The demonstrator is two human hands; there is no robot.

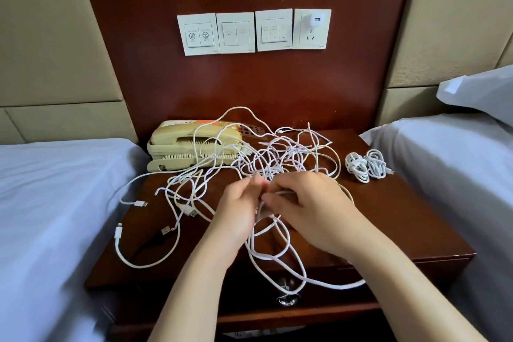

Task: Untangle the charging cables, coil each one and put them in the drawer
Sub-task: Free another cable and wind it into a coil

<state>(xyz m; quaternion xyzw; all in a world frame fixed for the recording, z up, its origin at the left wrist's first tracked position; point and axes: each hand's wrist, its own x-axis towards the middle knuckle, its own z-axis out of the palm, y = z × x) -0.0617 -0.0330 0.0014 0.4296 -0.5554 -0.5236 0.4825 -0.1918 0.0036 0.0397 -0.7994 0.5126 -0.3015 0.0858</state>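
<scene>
The tangled white cables [277, 158] sprawl over the dark wooden desk [402, 216]; the left hand [238, 211] and right hand [313, 208] meet at the knot's near middle, fingers of both curled, pinching strands. Which strands they hold is hidden behind the fingers. Two coiled cables [366, 165] lie well apart at right, the drawer [327, 300] front shows below, and beds [55, 189] flank the desk.

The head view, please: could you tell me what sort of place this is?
Most likely a twin hotel room: a wooden nightstand between one bed and a second bed, a corded telephone on it, and wall switch plates above.
</scene>
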